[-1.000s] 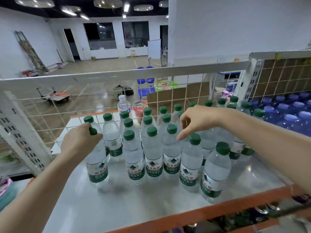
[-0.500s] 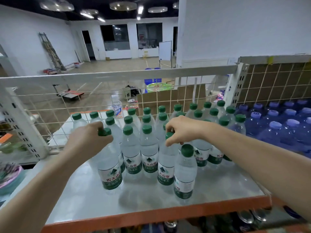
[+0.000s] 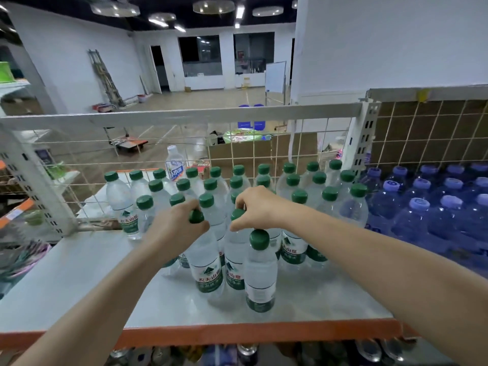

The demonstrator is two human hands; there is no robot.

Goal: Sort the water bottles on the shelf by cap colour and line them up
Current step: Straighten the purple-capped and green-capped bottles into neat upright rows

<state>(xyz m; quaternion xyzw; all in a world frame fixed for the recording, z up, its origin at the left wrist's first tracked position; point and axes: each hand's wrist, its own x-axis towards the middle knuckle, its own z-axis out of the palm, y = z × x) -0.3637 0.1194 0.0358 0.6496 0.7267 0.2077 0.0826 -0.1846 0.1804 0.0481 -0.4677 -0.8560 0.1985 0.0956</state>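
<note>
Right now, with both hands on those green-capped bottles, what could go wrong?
Each hand, left hand and right hand, holds a bottle only by its neck, so one could slip. The front bottle stands alone, close to the shelf's orange edge, and a nudge might topple it. The packed green-capped rows could fall like dominoes.

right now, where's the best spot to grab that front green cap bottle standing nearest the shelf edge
Take the front bottle by its neck, just under the green cap, coming from above and the front. It stands upright with its cap free; another bottle crowds its left flank, and the right hand hovers just behind.
</note>
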